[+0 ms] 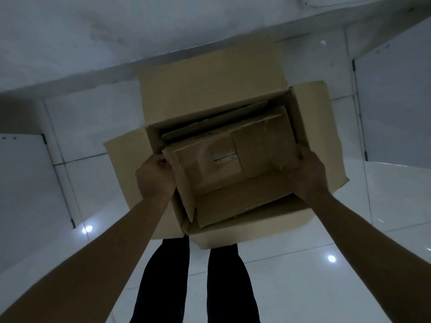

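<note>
A large open cardboard box stands on the floor below me, its four flaps spread outward. Inside its opening sits a smaller brown cardboard box, tilted, with a pale label on its top. My left hand grips the smaller box's left edge, fingers curled over the corrugated rim. My right hand grips its right edge the same way. A flat sheet of cardboard lies deeper in the large box, behind the smaller one.
The box rests on glossy white floor tiles close to a white wall. My dark trouser legs stand just in front of it. White panels flank the box at left and right.
</note>
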`<state>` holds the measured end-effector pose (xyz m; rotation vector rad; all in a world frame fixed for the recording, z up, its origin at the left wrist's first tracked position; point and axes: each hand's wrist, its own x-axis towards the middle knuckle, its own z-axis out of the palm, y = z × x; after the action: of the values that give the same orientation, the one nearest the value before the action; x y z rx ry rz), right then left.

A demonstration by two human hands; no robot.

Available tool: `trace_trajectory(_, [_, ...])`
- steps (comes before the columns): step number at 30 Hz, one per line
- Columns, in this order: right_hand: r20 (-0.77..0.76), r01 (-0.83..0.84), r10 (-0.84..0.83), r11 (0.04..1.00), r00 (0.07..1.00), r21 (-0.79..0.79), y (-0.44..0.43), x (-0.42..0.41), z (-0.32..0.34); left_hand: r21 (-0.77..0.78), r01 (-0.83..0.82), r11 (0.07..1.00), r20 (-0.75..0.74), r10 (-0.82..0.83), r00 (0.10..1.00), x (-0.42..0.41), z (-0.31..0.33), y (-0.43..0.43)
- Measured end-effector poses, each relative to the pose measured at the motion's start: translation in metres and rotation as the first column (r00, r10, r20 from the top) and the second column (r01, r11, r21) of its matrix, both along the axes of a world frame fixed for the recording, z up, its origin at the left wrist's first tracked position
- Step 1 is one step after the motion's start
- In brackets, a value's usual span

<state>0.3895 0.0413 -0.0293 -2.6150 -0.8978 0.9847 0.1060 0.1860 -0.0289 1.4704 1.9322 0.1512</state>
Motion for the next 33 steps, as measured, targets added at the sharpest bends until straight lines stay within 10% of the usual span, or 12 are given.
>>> trace_trajectory(5, [-0.054,-0.011,0.005,0.994,0.999,-0.112,-0.006,-0.001,-0.003,0.156,0.326,0.932,-0.021,-0.327,0.945,0.006,0.003,-0.012])
trace_trajectory(12, [-0.136,-0.036,0.008,0.977,0.991,-0.209,-0.043,-0.016,0.000,-0.072,0.633,0.771,-0.033,-0.636,0.771,0.036,-0.015,0.010])
trace_trajectory(16, [-0.156,-0.352,0.320,0.896,0.934,-0.271,-0.076,-0.038,0.005,-0.066,0.620,0.781,0.015,-0.621,0.784,0.040,-0.021,0.027])
trace_trajectory(26, [-0.060,-0.250,0.243,0.941,0.968,-0.228,-0.073,-0.053,-0.016,0.004,0.214,0.977,0.060,-0.213,0.975,0.049,-0.032,0.049])
trace_trajectory(33, [-0.027,-0.335,0.345,0.884,0.938,-0.327,-0.069,-0.066,-0.032,0.024,0.492,0.870,0.117,-0.491,0.863,0.040,-0.045,0.062])
